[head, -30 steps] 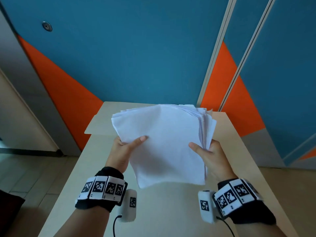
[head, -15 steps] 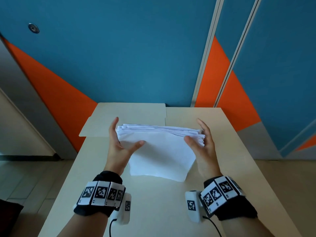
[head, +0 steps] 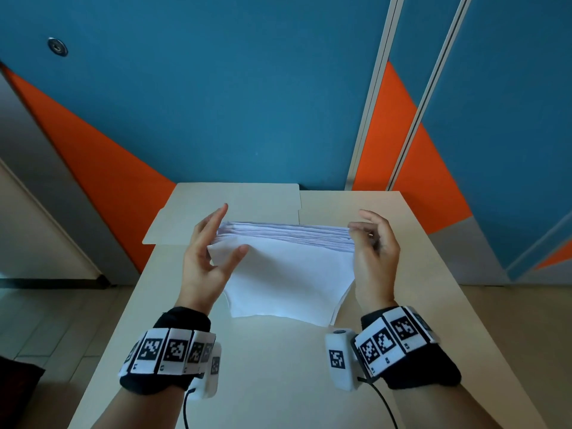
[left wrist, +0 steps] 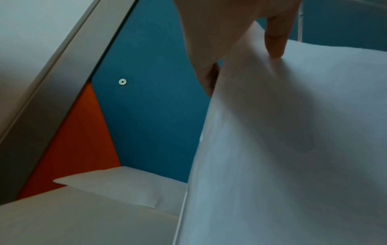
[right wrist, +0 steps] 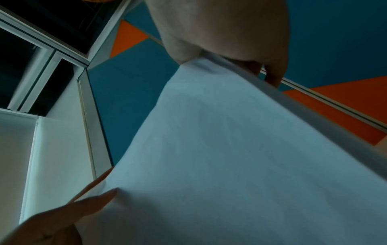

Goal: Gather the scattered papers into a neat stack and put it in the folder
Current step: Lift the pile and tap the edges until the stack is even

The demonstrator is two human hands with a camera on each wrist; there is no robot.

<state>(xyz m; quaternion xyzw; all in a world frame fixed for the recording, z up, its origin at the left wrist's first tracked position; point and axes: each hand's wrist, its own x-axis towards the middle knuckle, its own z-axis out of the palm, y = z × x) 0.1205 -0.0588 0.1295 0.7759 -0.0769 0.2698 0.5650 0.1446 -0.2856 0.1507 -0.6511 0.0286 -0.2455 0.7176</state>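
A thick stack of white papers (head: 288,274) stands tilted on its lower edge on the beige table (head: 278,382). It fills much of both wrist views (left wrist: 293,149) (right wrist: 230,149). My left hand (head: 213,243) holds the stack's left side, with the thumb on the front sheet and straight fingers behind. My right hand (head: 371,249) rests against the right edge, its fingers loosely bent by the top right corner. The beige folder (head: 229,205) lies flat behind the stack at the table's far left, also seen in the left wrist view (left wrist: 117,185).
The table stands against a blue and orange wall (head: 247,103). The folder overhangs the table's left edge. Bare tabletop lies between my wrists and to the right of the stack.
The stack came down from the air and now stands on the table. Since half a second ago my right fingers have bent in at the top right corner.
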